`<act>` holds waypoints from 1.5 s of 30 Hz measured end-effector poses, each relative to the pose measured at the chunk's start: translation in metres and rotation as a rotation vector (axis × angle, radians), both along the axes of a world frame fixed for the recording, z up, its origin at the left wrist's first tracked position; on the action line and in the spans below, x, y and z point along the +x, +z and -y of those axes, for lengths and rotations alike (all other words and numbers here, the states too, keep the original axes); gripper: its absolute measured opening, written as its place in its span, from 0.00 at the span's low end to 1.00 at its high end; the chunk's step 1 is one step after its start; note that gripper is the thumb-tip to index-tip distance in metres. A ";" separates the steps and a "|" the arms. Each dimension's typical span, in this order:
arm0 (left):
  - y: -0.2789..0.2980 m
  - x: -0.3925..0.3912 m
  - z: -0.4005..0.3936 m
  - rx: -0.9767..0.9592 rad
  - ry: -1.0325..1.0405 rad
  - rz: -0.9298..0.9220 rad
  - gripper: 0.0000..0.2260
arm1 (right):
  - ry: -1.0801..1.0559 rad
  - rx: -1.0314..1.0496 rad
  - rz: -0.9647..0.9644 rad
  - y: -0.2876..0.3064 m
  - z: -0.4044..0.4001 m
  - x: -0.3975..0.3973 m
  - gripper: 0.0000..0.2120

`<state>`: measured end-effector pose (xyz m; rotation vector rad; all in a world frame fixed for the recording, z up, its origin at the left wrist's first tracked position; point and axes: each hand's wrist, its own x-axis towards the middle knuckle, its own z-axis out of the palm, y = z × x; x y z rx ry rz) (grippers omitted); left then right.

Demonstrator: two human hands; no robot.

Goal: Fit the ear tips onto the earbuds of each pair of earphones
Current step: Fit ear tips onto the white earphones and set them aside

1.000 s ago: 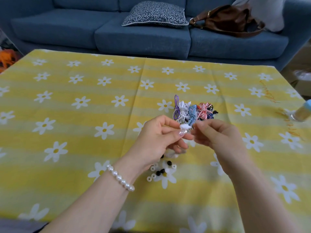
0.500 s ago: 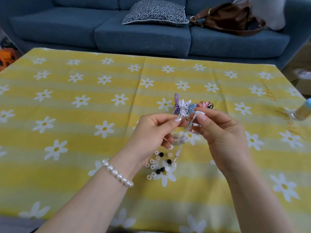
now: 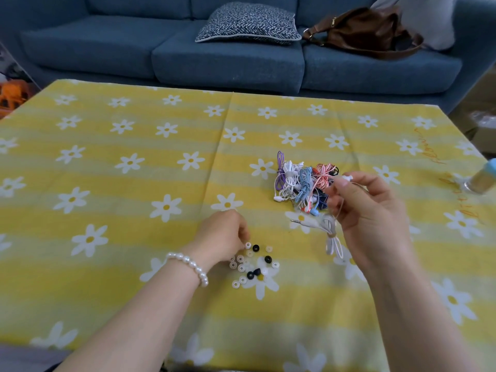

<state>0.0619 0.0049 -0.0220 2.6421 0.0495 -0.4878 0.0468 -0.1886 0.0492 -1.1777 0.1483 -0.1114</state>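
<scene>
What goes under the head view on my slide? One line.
Left hand reaches into loose white and black silicone ear tips while right hand holds up a white wired earphone.

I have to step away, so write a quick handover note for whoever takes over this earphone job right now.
Left hand: down on the yellow daisy tablecloth, fingertips at the scattered loose white and black silicone ear tips; whether it has gripped one cannot be seen.
Right hand: raised, pinching a white earbud of the white wired earphones, whose bundled cable hangs down with its plug lying on the cloth.
The pile of coiled coloured earphones waits beyond the hands.
Done: not clear from here.
Left: fit a tip to this bud, then go through the pile.
</scene>
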 end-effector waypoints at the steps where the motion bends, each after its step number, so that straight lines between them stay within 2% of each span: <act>1: 0.001 0.000 0.000 0.003 -0.025 0.002 0.05 | 0.015 -0.007 -0.003 -0.001 0.000 0.000 0.05; 5: 0.002 -0.003 0.003 0.049 -0.105 0.095 0.05 | 0.044 -0.075 -0.033 -0.004 -0.003 0.001 0.09; 9: 0.000 -0.005 0.005 0.051 -0.123 0.167 0.05 | 0.086 -0.190 -0.072 -0.006 -0.004 0.000 0.05; 12: -0.003 -0.005 0.005 0.036 -0.139 0.177 0.07 | 0.100 -0.268 -0.093 -0.007 -0.006 -0.001 0.07; 16: -0.002 -0.005 0.005 -0.004 -0.148 0.196 0.02 | 0.107 -0.351 -0.093 -0.006 -0.008 -0.002 0.09; 18: 0.005 -0.003 0.006 -0.163 -0.058 0.194 0.03 | 0.117 -0.358 -0.088 -0.006 -0.008 -0.002 0.10; 19: 0.012 -0.003 0.008 -0.309 0.017 0.176 0.04 | 0.127 -0.356 -0.084 -0.006 -0.008 -0.002 0.10; 22: 0.040 -0.007 0.014 -0.946 0.248 0.053 0.06 | 0.216 -0.325 -0.023 -0.003 -0.009 -0.004 0.11; 24: 0.053 -0.012 0.018 -1.272 0.322 -0.084 0.05 | 0.308 -0.272 0.048 -0.002 -0.010 -0.006 0.10; 27: 0.058 -0.017 0.020 -1.462 0.330 -0.198 0.04 | 0.391 -0.239 0.078 -0.003 -0.010 -0.006 0.15; 29: 0.057 -0.018 0.021 -1.489 0.328 -0.211 0.05 | 0.406 -0.267 0.091 -0.005 -0.010 -0.006 0.16; 32: 0.057 -0.019 0.022 -1.496 0.323 -0.193 0.05 | 0.379 -0.295 0.088 -0.003 -0.013 -0.008 0.05; 41: 0.054 -0.019 0.023 -1.496 0.339 -0.139 0.06 | 0.309 -0.331 0.041 0.002 -0.016 -0.010 0.03; 45: 0.053 -0.019 0.024 -1.454 0.312 -0.111 0.06 | 0.282 -0.380 0.046 0.003 -0.017 -0.010 0.05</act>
